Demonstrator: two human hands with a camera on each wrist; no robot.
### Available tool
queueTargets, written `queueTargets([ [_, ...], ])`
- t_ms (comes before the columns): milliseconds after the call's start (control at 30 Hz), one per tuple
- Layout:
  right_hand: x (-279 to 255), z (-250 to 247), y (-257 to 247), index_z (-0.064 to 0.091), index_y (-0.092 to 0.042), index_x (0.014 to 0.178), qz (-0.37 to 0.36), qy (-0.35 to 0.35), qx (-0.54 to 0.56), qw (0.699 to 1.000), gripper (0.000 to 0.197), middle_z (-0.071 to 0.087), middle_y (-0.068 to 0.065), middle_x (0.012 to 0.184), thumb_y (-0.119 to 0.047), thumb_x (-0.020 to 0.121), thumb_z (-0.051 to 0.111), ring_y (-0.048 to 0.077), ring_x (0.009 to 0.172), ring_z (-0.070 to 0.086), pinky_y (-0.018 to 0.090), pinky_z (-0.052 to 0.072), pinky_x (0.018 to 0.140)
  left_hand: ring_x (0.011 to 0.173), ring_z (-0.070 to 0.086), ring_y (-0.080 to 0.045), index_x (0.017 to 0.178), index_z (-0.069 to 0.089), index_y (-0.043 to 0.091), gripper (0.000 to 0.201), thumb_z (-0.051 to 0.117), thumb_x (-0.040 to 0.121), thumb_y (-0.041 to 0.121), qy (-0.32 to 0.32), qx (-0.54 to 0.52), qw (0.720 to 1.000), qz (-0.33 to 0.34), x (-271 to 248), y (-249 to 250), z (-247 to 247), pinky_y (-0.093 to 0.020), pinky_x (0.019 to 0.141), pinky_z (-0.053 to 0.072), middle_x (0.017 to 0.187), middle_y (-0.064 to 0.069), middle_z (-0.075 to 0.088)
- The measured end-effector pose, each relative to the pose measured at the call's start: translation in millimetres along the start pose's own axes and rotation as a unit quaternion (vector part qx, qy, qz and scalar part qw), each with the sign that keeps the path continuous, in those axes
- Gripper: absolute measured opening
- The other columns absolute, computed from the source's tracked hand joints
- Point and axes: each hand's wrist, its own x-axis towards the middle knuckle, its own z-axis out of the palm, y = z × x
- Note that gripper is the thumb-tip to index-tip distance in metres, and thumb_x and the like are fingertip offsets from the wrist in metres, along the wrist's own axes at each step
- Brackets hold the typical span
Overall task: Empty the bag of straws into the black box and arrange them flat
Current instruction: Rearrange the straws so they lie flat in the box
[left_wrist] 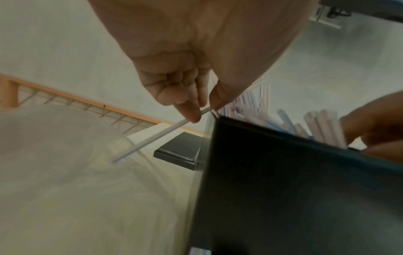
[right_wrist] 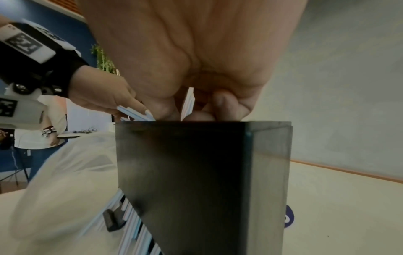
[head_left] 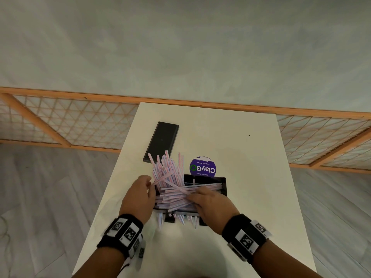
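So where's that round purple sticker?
In the head view, the purple sticker lies on the white table, just beyond the far edge of the black box, right of the upright straws.

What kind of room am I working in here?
Likely an indoor workspace or studio: a plain white table, a grey plank floor, and an orange-framed lattice screen against a bare grey wall.
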Motion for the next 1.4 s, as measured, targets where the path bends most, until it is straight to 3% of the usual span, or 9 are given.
queueTargets([
  [133,4,1,2,0.056,-0.035,0.134,-0.007,-0.004,-0.043,0.999,0.041,0.060,-0.002,0.122,-0.018,0.097,0.052,0.029,0.102,0.066,0.044,0.059,0.082,0.080,0.055,-0.020,0.092,0.058,0.022,0.015,0.050,0.104,0.024,0.011,0.056,0.997,0.058,1,-4,0,-0.042,0.074,0.052,0.089,0.003,0.057],
  [333,-2,-8,4,0.055,-0.026,0.112,-0.034,0.022,-0.056,0.998,0.032,0.062,0.000,0.106,-0.011,0.086,0.065,0.028,0.085,0.066,0.042,0.059,0.069,0.075,0.050,-0.021,0.095,0.060,0.020,0.010,0.054,0.103,0.019,0.077,0.087,0.988,0.101,-12,1,-20,-0.043,0.071,0.049,0.087,0.003,0.057],
  [567,-10,-15,7,0.065,-0.026,0.111,-0.028,0.081,-0.022,0.996,0.018,0.061,-0.003,0.116,-0.026,0.096,0.055,0.023,0.090,0.067,0.038,0.059,0.071,0.077,0.049,-0.016,0.097,0.059,0.024,0.023,0.039,0.101,0.032,0.078,0.115,0.967,0.212,-20,44,-32,-0.033,0.072,0.045,0.089,0.007,0.055],
  [767,-32,-50,13,0.055,-0.028,0.092,0.049,0.130,0.022,0.990,0.013,0.061,-0.010,0.089,-0.036,0.095,0.046,0.015,0.075,0.057,0.030,0.048,0.064,0.073,0.050,-0.016,0.090,0.063,0.026,0.017,0.074,0.087,0.013,-0.010,0.212,0.930,0.301,-11,59,6,-0.030,0.071,0.045,0.082,0.008,0.052],
  [833,-37,-55,11,0.053,-0.027,0.086,0.060,0.169,0.032,0.983,0.008,0.058,-0.010,0.082,-0.033,0.092,0.052,0.015,0.071,0.053,0.031,0.047,0.061,0.081,0.052,-0.016,0.097,0.064,0.026,0.002,0.064,0.096,0.024,-0.036,0.214,0.922,0.320,-13,62,17,-0.033,0.079,0.049,0.089,0.008,0.054],
  [933,-34,-52,2,0.058,-0.024,0.094,0.032,0.206,0.041,0.977,0.009,0.056,-0.008,0.092,-0.030,0.087,0.059,0.016,0.080,0.052,0.028,0.048,0.068,0.101,0.048,-0.014,0.118,0.061,0.028,0.038,0.041,0.101,0.056,-0.085,0.190,0.930,0.303,-19,64,23,-0.031,0.095,0.045,0.109,0.009,0.053],
  [1033,-23,-39,-5,0.060,-0.025,0.118,-0.009,0.141,0.037,0.989,0.037,0.056,-0.006,0.114,-0.040,0.085,0.059,0.016,0.099,0.054,0.028,0.050,0.089,0.111,0.047,-0.015,0.129,0.056,0.028,0.057,0.042,0.092,0.070,-0.101,0.172,0.930,0.309,-24,56,24,-0.031,0.104,0.040,0.121,0.008,0.053],
  [1167,-7,-20,-7,0.043,-0.022,0.147,-0.007,0.004,0.012,1.000,0.086,0.051,-0.002,0.141,-0.074,0.080,0.053,0.019,0.128,0.050,0.034,0.040,0.114,0.123,0.055,-0.022,0.133,0.055,0.021,0.062,0.043,0.088,0.062,-0.103,0.235,0.914,0.313,-26,32,31,-0.046,0.114,0.043,0.129,0.000,0.058],
  [1400,30,-10,3,0.050,-0.024,0.130,0.060,-0.128,-0.030,0.990,0.084,0.061,0.000,0.124,-0.078,0.068,0.070,0.022,0.109,0.060,0.040,0.053,0.098,0.106,0.063,-0.019,0.128,0.059,0.024,0.037,0.043,0.099,0.039,-0.044,0.238,0.896,0.372,-22,11,40,-0.041,0.100,0.053,0.119,0.003,0.064],
])
